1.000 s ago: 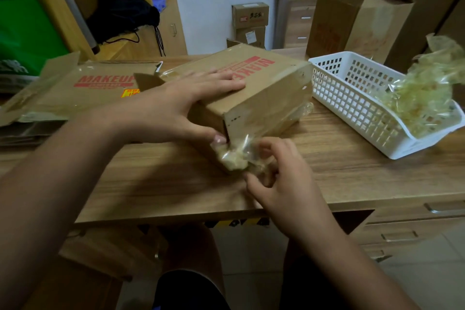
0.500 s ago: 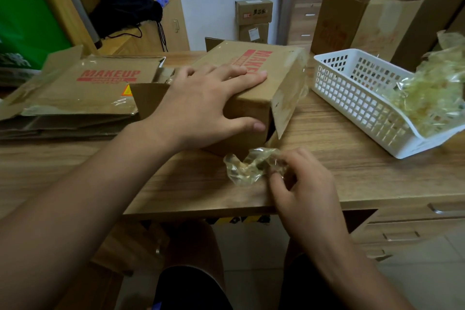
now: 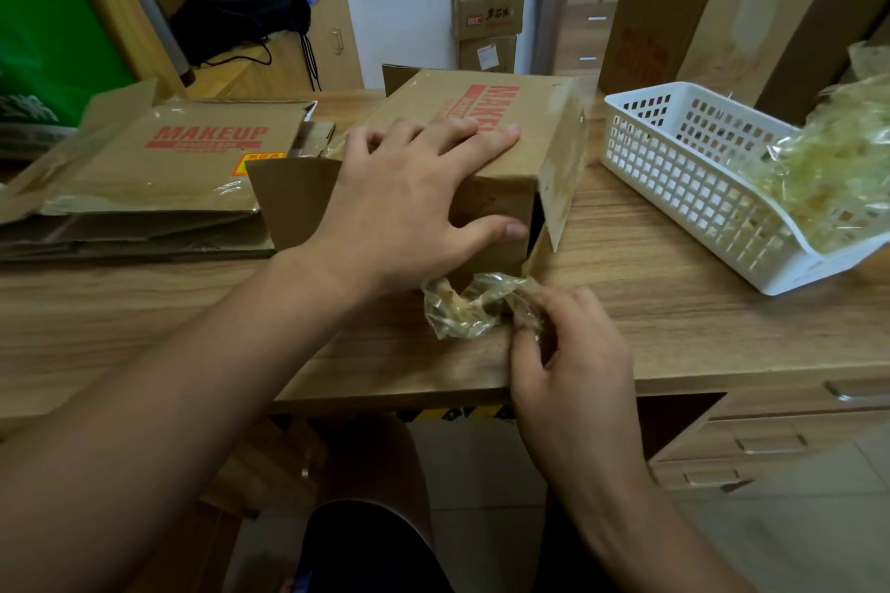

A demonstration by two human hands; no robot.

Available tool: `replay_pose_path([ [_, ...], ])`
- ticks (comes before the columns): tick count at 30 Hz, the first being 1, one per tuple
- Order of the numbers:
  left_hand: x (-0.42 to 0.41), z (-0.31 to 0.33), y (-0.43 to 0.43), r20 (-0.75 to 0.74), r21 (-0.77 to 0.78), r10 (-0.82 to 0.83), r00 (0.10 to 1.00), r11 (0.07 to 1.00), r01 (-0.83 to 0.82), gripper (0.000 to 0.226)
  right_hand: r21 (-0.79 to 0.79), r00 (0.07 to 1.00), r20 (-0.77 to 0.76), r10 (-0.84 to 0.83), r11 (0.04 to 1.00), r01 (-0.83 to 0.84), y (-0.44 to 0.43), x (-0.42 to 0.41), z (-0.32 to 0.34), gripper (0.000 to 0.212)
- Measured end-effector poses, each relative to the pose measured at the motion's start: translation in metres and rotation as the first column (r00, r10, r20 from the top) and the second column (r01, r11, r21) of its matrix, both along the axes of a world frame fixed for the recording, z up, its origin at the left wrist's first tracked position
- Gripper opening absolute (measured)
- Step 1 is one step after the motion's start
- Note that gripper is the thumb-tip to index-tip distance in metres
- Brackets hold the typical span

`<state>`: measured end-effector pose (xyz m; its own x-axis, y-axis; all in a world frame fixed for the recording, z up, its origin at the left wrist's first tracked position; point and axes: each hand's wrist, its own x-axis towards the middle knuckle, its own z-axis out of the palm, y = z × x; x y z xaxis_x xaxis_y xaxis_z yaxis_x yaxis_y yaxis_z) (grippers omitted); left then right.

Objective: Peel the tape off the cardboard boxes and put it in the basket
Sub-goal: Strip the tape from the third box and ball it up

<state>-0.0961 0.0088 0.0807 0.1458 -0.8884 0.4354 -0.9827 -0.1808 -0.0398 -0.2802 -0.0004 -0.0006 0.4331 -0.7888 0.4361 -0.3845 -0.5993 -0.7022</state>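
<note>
A brown cardboard box (image 3: 501,111) printed MAKEUP in red stands in the middle of the wooden desk. My left hand (image 3: 409,202) lies flat over its near top corner, fingers spread, thumb against the front face. The box's right end flap (image 3: 561,169) hangs open. A crumpled wad of clear yellowish tape (image 3: 462,306) sits at the box's near bottom corner, and my right hand (image 3: 568,352) pinches its right end. The white plastic basket (image 3: 674,169) stands to the right, holding a heap of peeled tape (image 3: 828,159).
Flattened MAKEUP boxes (image 3: 159,169) are stacked on the desk's left side. Tall open cardboard boxes (image 3: 713,14) stand behind the basket. The desk's front edge (image 3: 385,392) runs just below my right hand, with drawers (image 3: 794,429) at lower right.
The tape has come away from the box's end and bunched into a wad in my right hand. The end flap has swung open. My left hand has shifted along the box top.
</note>
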Motion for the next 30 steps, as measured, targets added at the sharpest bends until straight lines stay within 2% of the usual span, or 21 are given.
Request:
replay_pose_path([
  [7,0.004,0.0,-0.004,-0.023,0.022,0.002,1.0,1.0,-0.002,0.082,0.027,0.996,0.09,0.0,1.0,-0.003,0.001,-0.004,-0.001,0.024],
  [15,0.0,-0.001,-0.003,-0.029,0.017,0.004,1.0,1.0,-0.003,0.081,0.043,0.994,0.104,0.01,0.999,-0.015,0.002,-0.007,-0.005,0.028],
  [24,-0.001,-0.001,-0.004,-0.065,0.018,0.005,0.998,1.0,-0.004,0.08,0.244,0.956,0.284,0.071,0.959,-0.143,-0.02,-0.033,-0.002,0.026],
  [26,-0.001,0.0,-0.005,-0.076,0.029,0.006,0.997,1.0,-0.004,0.08,0.271,0.96,0.27,0.074,0.951,-0.15,-0.03,-0.038,-0.001,0.02],
  [30,-0.002,0.0,-0.004,-0.072,0.031,0.014,0.997,0.999,-0.012,0.079,0.295,0.978,0.184,0.095,0.944,-0.147,-0.045,-0.047,0.003,0.023],
])
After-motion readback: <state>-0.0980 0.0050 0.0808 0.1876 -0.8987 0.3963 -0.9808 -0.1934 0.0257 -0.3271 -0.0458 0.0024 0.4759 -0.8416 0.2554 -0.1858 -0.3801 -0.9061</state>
